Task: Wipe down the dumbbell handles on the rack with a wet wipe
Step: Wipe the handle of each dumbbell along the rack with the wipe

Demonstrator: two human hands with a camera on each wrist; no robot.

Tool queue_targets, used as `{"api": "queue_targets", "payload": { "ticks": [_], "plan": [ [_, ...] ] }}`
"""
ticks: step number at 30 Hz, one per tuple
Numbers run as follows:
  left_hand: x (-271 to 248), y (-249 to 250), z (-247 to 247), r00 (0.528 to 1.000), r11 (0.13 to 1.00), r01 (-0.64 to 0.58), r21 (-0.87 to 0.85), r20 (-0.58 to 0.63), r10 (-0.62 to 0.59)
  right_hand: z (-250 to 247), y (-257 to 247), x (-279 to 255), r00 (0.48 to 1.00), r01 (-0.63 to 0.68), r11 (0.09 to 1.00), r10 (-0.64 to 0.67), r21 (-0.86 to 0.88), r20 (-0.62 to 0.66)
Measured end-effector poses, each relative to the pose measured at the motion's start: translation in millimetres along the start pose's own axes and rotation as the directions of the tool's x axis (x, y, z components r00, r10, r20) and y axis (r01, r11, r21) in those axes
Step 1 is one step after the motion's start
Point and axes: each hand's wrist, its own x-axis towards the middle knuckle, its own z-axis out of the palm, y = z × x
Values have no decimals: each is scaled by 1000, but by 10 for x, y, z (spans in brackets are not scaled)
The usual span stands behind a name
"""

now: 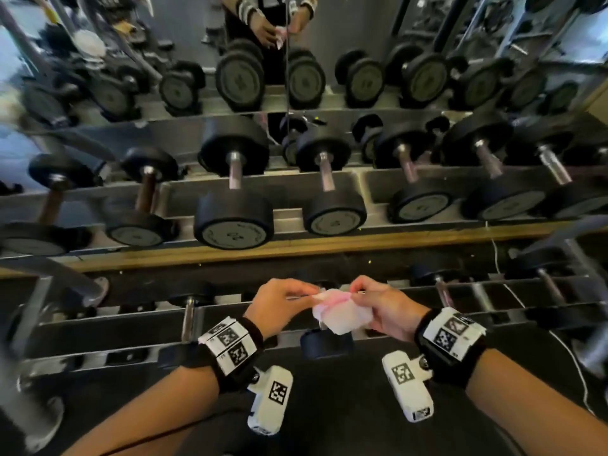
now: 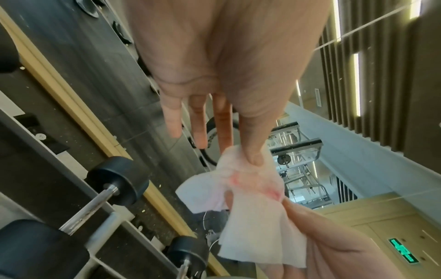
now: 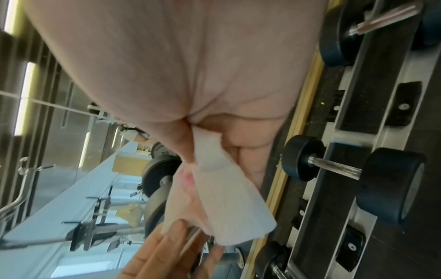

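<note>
Wipe being readied; no handle touched.
Left hand and right hand each pinch the wipe above the near rack; all wiping seemingly remains.

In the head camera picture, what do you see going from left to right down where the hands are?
Left wrist camera → left hand → wet wipe → right hand → right wrist camera.
</note>
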Motion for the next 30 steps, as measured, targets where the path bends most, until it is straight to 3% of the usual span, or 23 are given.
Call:
{"api": "queue_targets", "payload": {
  "ticks": [6, 10, 15, 19, 21, 23, 25, 27, 30],
  "plan": [
    [-284, 441, -391, 981, 994, 34, -104, -187, -53, 330, -513, -262, 995, 101, 954, -90, -281, 50],
    [-275, 501, -695, 938, 980, 57, -190, -327, -118, 504, -806, -92, 972, 237, 845, -209, -480, 111],
    [-51, 485, -1095, 904, 832, 63, -551, -322, -281, 670, -1150, 372, 956, 295, 823, -250, -486, 156],
    [291, 513, -1456, 899, 717, 100, -690, -246, -361, 778, -1517, 829, 940, 338, 754, -306, -563, 155],
    [465, 546, -1631, 918, 769, 117, -628, -228, -325, 808, -1735, 1050, 930, 359, 697, -320, -621, 179],
    [616, 550, -1785, 959, 899, 80, -431, -214, -188, 837, -1927, 1258, 926, 374, 682, -311, -629, 214],
    [748, 555, -1897, 986, 973, 78, -216, -128, -107, 864, -2071, 1442, 913, 406, 657, -317, -635, 255],
    [889, 532, -1957, 988, 991, 105, -79, -102, -112, 864, -2166, 1615, 906, 422, 660, -334, -622, 260],
    [1040, 523, -1965, 981, 987, 103, -127, -154, -122, 812, -2203, 1849, 914, 399, 748, -373, -531, 162]
  ]
}}
